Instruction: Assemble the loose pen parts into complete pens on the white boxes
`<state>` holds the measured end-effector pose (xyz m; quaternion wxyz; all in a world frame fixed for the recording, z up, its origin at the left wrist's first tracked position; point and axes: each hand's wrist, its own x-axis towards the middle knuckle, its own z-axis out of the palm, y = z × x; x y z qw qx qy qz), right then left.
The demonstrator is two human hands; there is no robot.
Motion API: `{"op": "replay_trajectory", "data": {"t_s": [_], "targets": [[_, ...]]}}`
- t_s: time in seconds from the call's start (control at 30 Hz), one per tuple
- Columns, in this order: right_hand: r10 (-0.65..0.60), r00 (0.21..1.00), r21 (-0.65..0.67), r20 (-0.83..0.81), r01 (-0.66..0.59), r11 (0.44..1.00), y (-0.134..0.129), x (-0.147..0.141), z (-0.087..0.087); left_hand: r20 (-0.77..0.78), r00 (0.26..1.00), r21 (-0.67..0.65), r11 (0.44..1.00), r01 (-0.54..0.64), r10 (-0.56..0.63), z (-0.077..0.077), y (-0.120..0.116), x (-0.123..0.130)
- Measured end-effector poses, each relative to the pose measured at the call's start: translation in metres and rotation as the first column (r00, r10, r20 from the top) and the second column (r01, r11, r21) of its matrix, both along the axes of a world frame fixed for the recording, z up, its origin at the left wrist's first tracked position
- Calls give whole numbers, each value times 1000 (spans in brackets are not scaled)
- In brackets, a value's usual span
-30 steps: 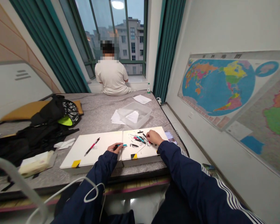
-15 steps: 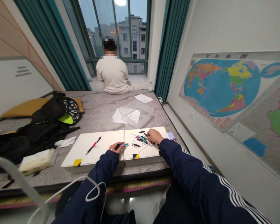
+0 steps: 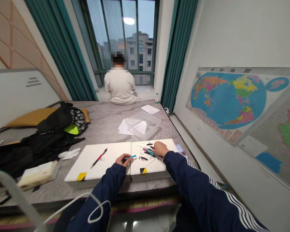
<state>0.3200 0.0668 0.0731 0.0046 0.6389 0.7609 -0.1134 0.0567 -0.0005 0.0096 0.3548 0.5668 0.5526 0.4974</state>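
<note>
Head view: left hand (image 3: 124, 159) pinches a teal pen (image 3: 132, 157); right hand (image 3: 160, 149) curled over scattered pen parts (image 3: 147, 151).
Pen lettering too small to read.

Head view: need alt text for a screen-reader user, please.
A person's left hand holds a teal pen while their right hand rests against scattered pen parts on a white hinged board. Ahead, another person sits facing a window, back turned; a world map hangs on the right wall.

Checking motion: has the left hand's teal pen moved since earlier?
Yes: the teal pen now tilts, its tip farther past the white board's centre fold.
</note>
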Motion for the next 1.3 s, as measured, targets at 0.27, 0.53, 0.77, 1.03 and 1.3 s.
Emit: {"op": "replay_trajectory", "data": {"t_s": [0.27, 0.53, 0.77, 1.03, 1.3], "targets": [[-65, 982, 162, -180, 95, 982, -6, 15, 6, 48, 998, 97, 995, -36, 32, -9, 5, 1], [-53, 928, 251, -368, 155, 955, -31, -2, -22, 77, 997, 79, 997, 13, -19, -21, 8, 0], [59, 823, 448, -565, 245, 860, -61, -10, -36, -15, 1000, 44, 999, 23, -22, -18, 8, -4], [-50, 707, 377, -706, 433, 819, -68, 54, -40, 42, 999, 70, 997, 13, -16, -12, 4, 1], [-214, 640, 176, -738, 489, 855, -13, 147, -65, 35, 999, 35, 999, -2, 1, -13, 6, 0]]}}
